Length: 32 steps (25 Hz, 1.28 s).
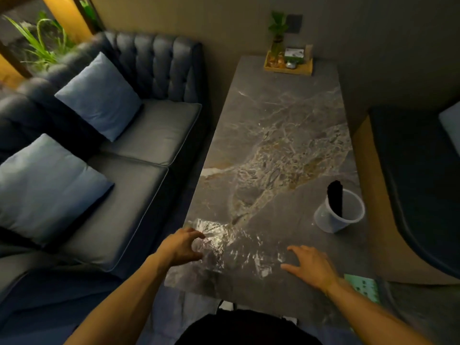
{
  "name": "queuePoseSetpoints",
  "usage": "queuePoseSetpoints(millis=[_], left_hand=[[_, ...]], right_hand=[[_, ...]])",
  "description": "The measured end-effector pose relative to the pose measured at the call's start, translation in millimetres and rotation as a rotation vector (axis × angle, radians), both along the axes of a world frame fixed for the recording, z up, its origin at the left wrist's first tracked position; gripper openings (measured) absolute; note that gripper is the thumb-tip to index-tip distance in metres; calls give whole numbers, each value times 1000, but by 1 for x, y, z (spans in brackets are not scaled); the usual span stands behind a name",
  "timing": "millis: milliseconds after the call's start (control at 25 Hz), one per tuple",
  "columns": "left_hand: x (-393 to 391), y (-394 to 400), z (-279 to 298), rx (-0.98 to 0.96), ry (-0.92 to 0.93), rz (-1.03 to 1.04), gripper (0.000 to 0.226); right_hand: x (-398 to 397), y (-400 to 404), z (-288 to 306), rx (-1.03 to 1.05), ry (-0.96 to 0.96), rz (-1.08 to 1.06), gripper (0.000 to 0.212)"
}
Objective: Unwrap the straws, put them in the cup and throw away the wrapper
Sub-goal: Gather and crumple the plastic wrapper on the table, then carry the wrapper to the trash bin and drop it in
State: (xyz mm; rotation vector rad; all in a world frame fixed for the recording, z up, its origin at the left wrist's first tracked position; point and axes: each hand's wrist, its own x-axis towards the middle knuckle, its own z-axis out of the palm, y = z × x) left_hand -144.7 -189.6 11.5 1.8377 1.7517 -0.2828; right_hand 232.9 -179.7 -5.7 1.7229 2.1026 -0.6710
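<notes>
A crumpled clear plastic wrapper (234, 250) lies spread on the near end of the grey marble table (281, 125). My left hand (183, 246) curls its fingers around the wrapper's left end. Hovering over the wrapper's right end, my right hand (311, 267) has its fingers spread and nothing in them. A clear plastic cup (348, 215) stands at the table's right edge with a bundle of black straws (335, 197) upright in it.
A wooden tray (288, 63) with a plant and small items sits at the table's far end. A blue sofa (139, 135) with cushions runs along the left. A dark seat (418, 175) is on the right. A green printed sheet (363, 287) lies by my right wrist.
</notes>
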Motion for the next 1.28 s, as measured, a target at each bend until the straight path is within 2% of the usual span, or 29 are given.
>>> queuePoseSetpoints(millis=[160,360,440,600,640,760,920,960,1080,1160,1280], left_hand=[[-22,28,-10,35,51,-125,71],[-25,55,-25,-35,47,-197,94],[-20,61,-29,-79,51,-216,101],[-8,59,-35,-42,75,-244,93],[-6,58,-36,-42,65,-240,89],[-4,49,-39,-20,52,-230,84],[8,37,-43,-14,93,-211,86],[10,34,-44,-26,104,-217,86],[9,24,-52,-26,102,-221,78],[10,18,-55,-25,94,-230,72],[23,16,-53,-42,37,-229,65]], right_hand=[[-24,-10,-6,-31,-44,-109,93],[-35,-25,-18,-73,60,-408,104],[-36,-29,-25,-102,117,-525,91],[-37,-30,-35,-170,421,-833,21],[-35,-30,-37,-187,468,-883,13],[-35,-35,-42,-199,500,-983,18],[-43,-52,-49,-233,520,-1058,49],[-45,-57,-52,-242,529,-1061,46],[-48,-69,-56,-267,580,-1084,14],[-46,-75,-53,-279,616,-1114,6],[-38,-81,-37,-189,702,-1175,7]])
